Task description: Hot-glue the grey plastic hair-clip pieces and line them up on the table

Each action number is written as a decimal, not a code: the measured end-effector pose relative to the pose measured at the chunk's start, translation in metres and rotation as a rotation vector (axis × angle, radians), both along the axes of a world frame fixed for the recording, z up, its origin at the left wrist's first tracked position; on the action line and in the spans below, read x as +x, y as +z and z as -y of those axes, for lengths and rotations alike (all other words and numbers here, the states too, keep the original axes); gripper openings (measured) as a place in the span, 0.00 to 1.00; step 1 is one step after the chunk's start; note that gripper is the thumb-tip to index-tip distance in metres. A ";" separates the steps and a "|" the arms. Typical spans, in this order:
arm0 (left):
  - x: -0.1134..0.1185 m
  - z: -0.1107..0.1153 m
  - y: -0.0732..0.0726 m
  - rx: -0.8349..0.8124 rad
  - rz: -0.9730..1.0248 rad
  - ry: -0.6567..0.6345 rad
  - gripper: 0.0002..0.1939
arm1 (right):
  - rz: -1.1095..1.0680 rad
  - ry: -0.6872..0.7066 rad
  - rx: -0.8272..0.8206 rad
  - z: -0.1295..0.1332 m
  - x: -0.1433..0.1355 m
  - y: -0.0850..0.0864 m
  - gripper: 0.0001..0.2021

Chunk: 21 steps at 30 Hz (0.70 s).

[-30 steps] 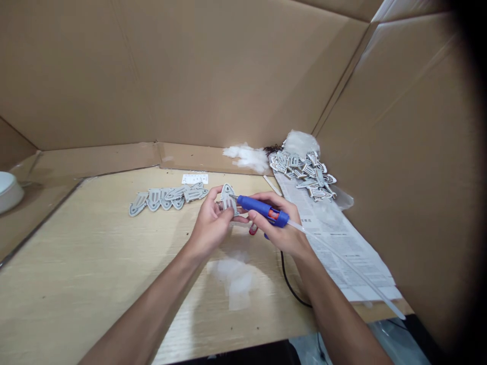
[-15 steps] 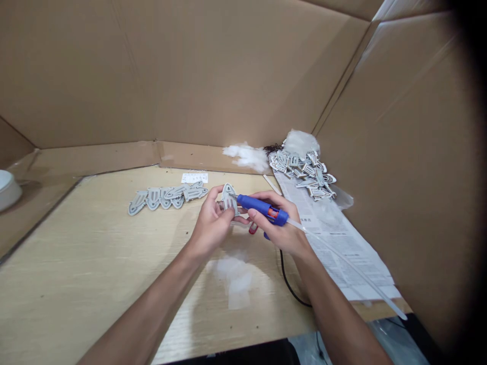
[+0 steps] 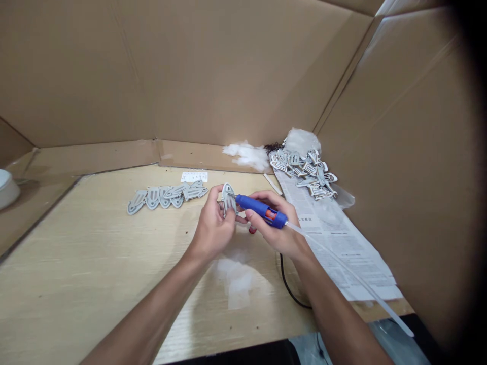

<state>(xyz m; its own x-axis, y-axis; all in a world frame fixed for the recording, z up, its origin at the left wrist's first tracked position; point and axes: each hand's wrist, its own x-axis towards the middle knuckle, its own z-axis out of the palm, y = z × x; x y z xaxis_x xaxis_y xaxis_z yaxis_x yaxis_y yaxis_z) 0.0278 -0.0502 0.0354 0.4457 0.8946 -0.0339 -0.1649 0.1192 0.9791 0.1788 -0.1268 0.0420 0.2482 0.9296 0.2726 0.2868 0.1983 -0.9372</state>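
Your left grip [image 3: 215,225] pinches the grey slotted piece [image 3: 229,198] above the tabletop [image 3: 114,263], its long axis nearly upright; your right grip [image 3: 281,223] wraps the blue glue gun [image 3: 254,205], whose nozzle [image 3: 233,195] points leftward at the piece's upper half, contact unclear.

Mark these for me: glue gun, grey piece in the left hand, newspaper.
Glue gun [image 3: 259,208], head view: middle of the blue body.
Grey piece [image 3: 228,199], head view: slotted face, above the thumb.
Newspaper [image 3: 353,244], head view: bare printed area.
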 end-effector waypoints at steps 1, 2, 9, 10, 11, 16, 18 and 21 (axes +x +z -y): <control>0.000 0.001 -0.002 0.035 -0.030 0.018 0.25 | 0.032 -0.011 0.003 0.001 -0.001 0.000 0.17; -0.001 0.001 -0.004 0.072 -0.059 0.034 0.25 | 0.061 -0.022 0.006 0.001 -0.002 0.000 0.17; -0.002 0.003 -0.015 0.161 -0.112 0.087 0.24 | 0.333 -0.109 0.099 0.006 -0.014 0.002 0.13; -0.002 0.004 -0.014 0.153 -0.101 0.089 0.24 | 0.396 -0.130 0.140 0.005 -0.015 0.001 0.13; -0.001 0.004 -0.014 0.141 -0.094 0.087 0.24 | 0.464 -0.160 0.188 0.005 -0.015 -0.001 0.13; 0.007 0.008 -0.010 -0.052 0.006 0.044 0.24 | 0.599 -0.460 0.344 0.000 -0.011 -0.007 0.16; 0.008 0.006 -0.007 -0.107 0.051 0.029 0.23 | 0.511 -0.541 0.296 -0.002 -0.008 -0.006 0.15; 0.006 0.000 -0.002 -0.138 0.077 0.022 0.20 | 0.331 -0.536 0.200 -0.005 0.000 -0.002 0.15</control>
